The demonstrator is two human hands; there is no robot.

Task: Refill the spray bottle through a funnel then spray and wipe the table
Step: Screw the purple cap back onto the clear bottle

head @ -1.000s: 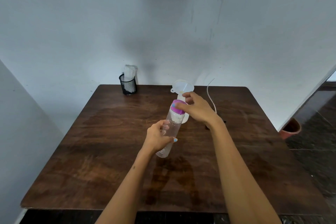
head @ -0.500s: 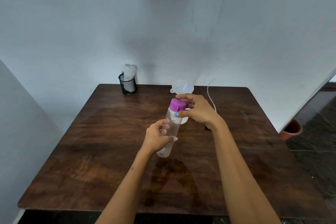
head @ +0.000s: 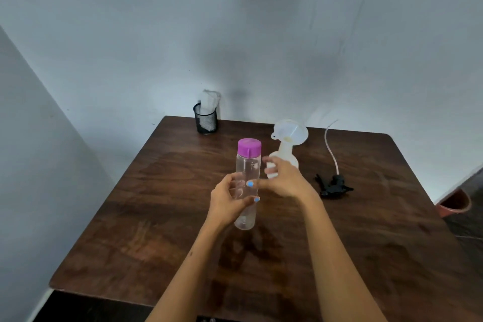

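Note:
My left hand (head: pixel 228 201) grips a clear water bottle (head: pixel 246 185) with a purple cap (head: pixel 249 147), held upright above the wooden table (head: pixel 162 230). My right hand (head: pixel 283 178) hovers just right of that bottle with fingers loosely spread, holding nothing. Behind it stands the white spray bottle (head: pixel 285 158) with a white funnel (head: pixel 290 132) seated in its neck. The black spray head (head: pixel 333 184) with its white tube (head: pixel 330 149) lies on the table to the right.
A black mesh cup (head: pixel 206 120) with a white cloth (head: pixel 210 99) in it stands at the table's back left, near the wall. A reddish pot (head: pixel 454 202) sits on the floor past the right edge. A damp patch darkens the table near me.
My right hand has left the purple cap and dropped to the right of the bottle. My left hand has brought the bottle upright and a little to the left.

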